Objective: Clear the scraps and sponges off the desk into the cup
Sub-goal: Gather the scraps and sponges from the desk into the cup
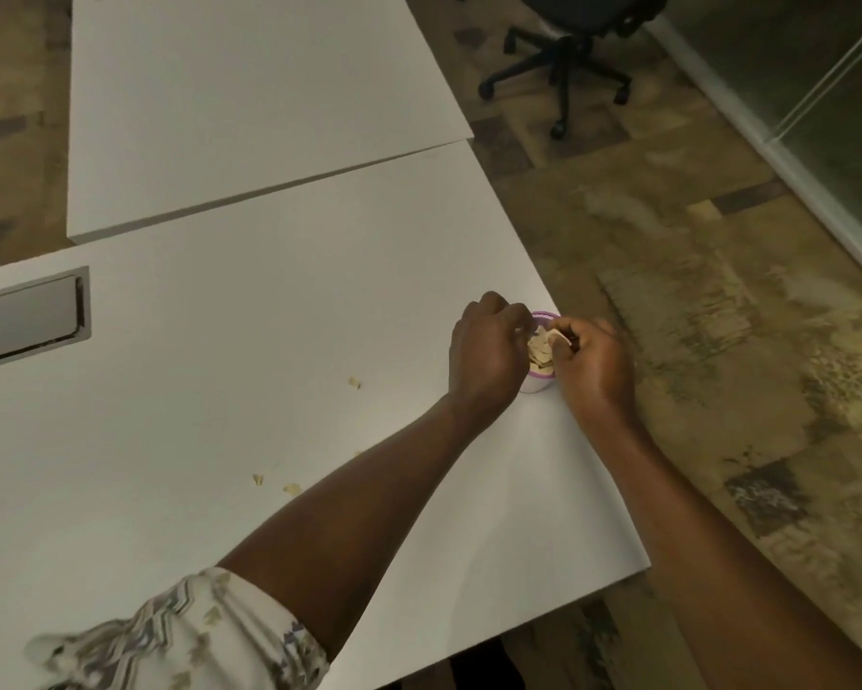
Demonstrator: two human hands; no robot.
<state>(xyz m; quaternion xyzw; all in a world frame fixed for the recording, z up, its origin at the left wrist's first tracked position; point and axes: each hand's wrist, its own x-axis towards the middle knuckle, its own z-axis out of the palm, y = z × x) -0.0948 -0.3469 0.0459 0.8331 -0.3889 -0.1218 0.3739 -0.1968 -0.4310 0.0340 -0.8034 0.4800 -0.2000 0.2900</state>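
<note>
Tally by kind.
Desks: 2 – near desk, far desk. Cup: 1, right of centre. Scraps loose on near desk: 3 – 1 mid-frame, 2 lower centre; those heaped in cup can't be counted. Hands: 2 – left hand, right hand. Office chair: 1, top right. Cable hatch: 1, left edge.

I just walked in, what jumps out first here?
A small purple-rimmed cup heaped with tan scraps stands near the right edge of the white desk. The right hand pinches one piece above it; the left hand curls at its rim. Three stray crumbs lie left of them.
</note>
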